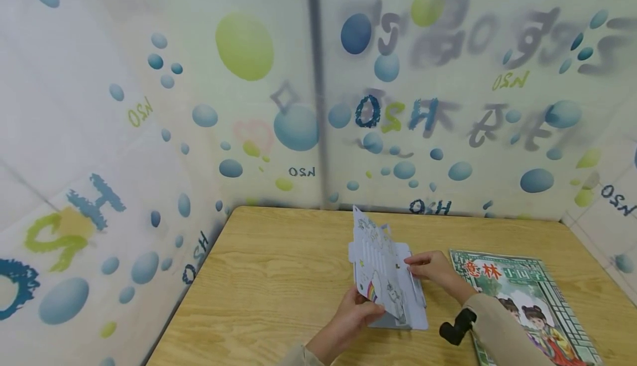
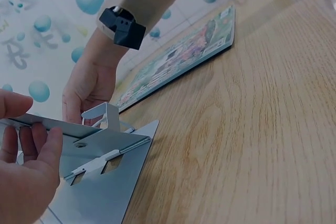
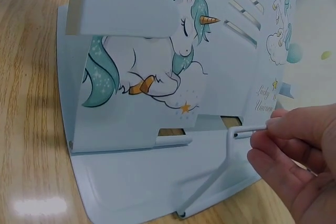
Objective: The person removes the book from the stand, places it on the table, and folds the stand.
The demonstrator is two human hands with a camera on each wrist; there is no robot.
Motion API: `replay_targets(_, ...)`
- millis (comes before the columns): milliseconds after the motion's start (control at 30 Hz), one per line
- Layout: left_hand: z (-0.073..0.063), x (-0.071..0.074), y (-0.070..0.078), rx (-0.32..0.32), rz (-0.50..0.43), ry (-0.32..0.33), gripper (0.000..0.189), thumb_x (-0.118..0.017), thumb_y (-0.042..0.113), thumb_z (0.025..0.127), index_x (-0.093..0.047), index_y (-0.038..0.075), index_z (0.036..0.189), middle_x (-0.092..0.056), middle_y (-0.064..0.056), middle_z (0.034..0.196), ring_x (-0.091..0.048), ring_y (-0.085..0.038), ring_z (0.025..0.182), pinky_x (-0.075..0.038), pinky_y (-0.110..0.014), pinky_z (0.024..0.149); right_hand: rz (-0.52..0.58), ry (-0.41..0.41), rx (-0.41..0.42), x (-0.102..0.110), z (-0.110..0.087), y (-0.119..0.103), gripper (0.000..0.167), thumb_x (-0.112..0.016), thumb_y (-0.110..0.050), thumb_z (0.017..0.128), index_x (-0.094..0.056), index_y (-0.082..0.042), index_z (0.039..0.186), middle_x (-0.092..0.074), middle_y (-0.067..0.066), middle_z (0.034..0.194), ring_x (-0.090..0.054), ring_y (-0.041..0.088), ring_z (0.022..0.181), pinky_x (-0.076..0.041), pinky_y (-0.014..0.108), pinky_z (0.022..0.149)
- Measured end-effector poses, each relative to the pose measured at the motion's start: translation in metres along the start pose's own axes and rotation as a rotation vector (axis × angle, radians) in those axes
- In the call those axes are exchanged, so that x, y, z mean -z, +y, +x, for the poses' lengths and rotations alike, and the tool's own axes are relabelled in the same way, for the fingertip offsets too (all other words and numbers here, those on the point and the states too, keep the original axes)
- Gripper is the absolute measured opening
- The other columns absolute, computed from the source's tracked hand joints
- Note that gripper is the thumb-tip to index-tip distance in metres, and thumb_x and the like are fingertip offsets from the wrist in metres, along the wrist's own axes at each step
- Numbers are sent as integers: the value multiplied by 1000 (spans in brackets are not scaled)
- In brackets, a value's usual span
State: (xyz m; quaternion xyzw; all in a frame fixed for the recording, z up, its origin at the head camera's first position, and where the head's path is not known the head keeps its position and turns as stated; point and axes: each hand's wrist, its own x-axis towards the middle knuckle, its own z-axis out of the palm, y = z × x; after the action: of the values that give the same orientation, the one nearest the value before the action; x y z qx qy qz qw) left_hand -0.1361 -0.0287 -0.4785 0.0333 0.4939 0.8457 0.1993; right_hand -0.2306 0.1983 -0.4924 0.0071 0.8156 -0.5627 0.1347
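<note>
A pale blue-white metal book stand (image 1: 370, 269), printed with unicorns and a rainbow, stands partly unfolded on the table. Its slotted panel (image 3: 136, 121) tilts up from a flat base plate (image 3: 121, 182). My left hand (image 1: 345, 319) grips the panel's near edge, thumb on one side and fingers on the other, as the left wrist view also shows. My right hand (image 3: 299, 156) pinches the end of a bent white wire bar (image 3: 230, 148) attached at the base. In the left wrist view, my right fingertips are partly hidden behind the stand's raised white clip (image 2: 110, 116).
A colourful magazine (image 1: 527, 299) lies flat at the right, under my right forearm. The wooden table (image 1: 259, 277) extends to the left of the stand. Sheets with blue and green dots (image 1: 278, 78) hang behind and beside it. A black wrist device (image 1: 458, 326) sits on my right wrist.
</note>
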Motion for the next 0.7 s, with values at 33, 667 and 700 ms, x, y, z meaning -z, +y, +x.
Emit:
replay_targets(33,0,-1,0,-1,0,0,55,-54,-9,73,-40,-6,127,-57,-15,111,-56,-20,98,-48,-26,80,-1,1,-2,0,0,0,24,-64,-1,83,-64,8,105,-64,15,98,-62,19,83,-53,33,71)
replay_targets(667,6,35,52,73,357,-42,25,-51,4,87,-47,-3,111,-55,-4,93,-55,-16,83,-50,-32,73,-100,-54,166,9,-20,-12,31,-62,-8,86,-59,10,111,-62,12,91,-57,20,81,-52,36,70)
replay_targets(700,8,36,58,73,366,-31,27,-51,6,88,-46,-4,112,-55,-5,94,-55,-16,84,-50,-31,73,-94,-79,198,8,-24,-15,31,-62,-10,86,-59,10,110,-62,13,92,-57,20,81,-52,35,70)
